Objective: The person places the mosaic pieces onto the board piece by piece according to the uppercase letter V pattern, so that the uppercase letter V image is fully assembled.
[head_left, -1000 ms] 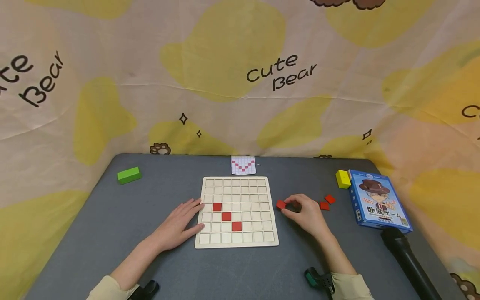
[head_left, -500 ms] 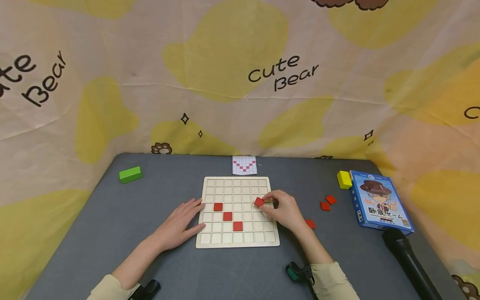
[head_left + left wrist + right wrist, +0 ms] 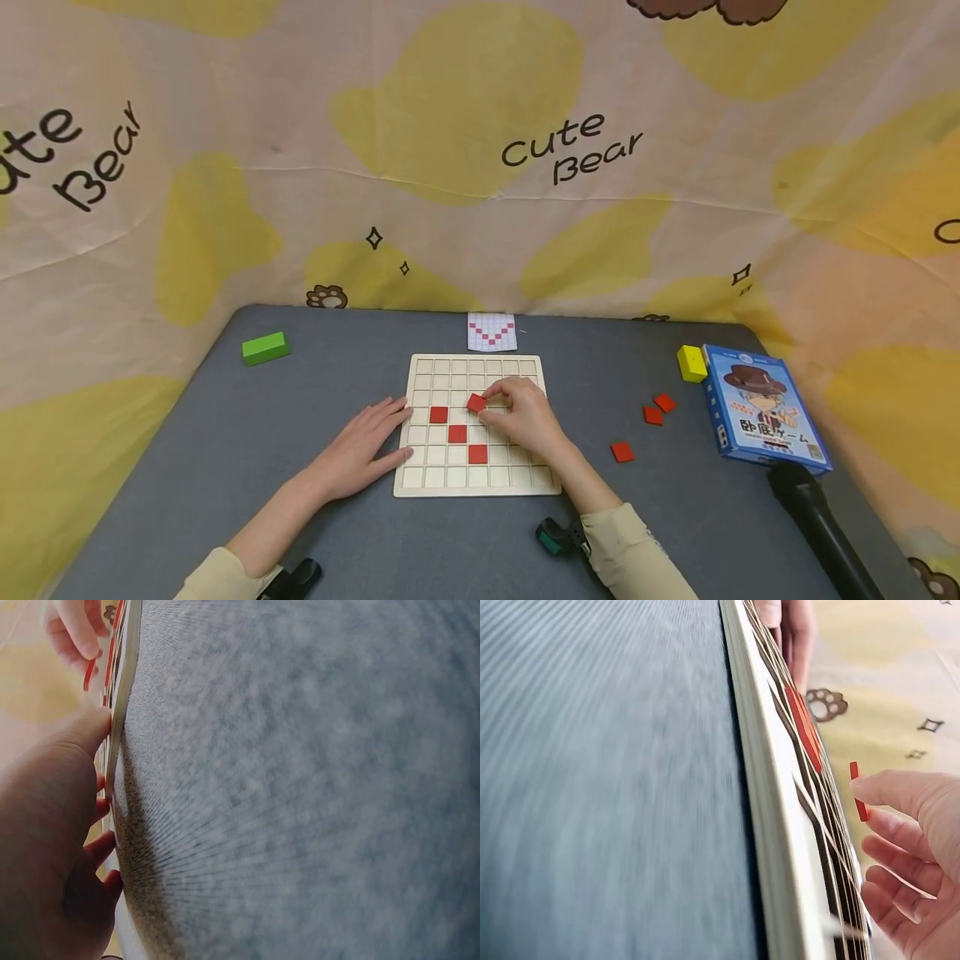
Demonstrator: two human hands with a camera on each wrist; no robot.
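A cream grid board (image 3: 420, 477) lies mid-table, with three red square tiles set in its cells in a diagonal; the lowest is a red tile (image 3: 477, 454). My left hand (image 3: 356, 454) rests at the board's left edge, fingers extended and fingertips on the rim. Over the middle of the board, my right hand (image 3: 528, 421) pinches another red square tile (image 3: 476, 403) between thumb and fingertips. In the right wrist view this tile (image 3: 859, 791) is seen edge-on, apart from the board surface, while the other fingers curl loosely.
Three loose red tiles (image 3: 622, 452) lie right of the board. A small card (image 3: 492, 332) with a V of pink squares stands behind it. Farther right are a yellow block (image 3: 692, 364), a blue box (image 3: 767, 408) and a black microphone-like object (image 3: 821, 525). A green block (image 3: 266, 348) sits far left.
My right hand has carried the pinched tile leftward from beside the board to over its middle. A loose tile once hidden by the right arm now shows. The left hand stays put.
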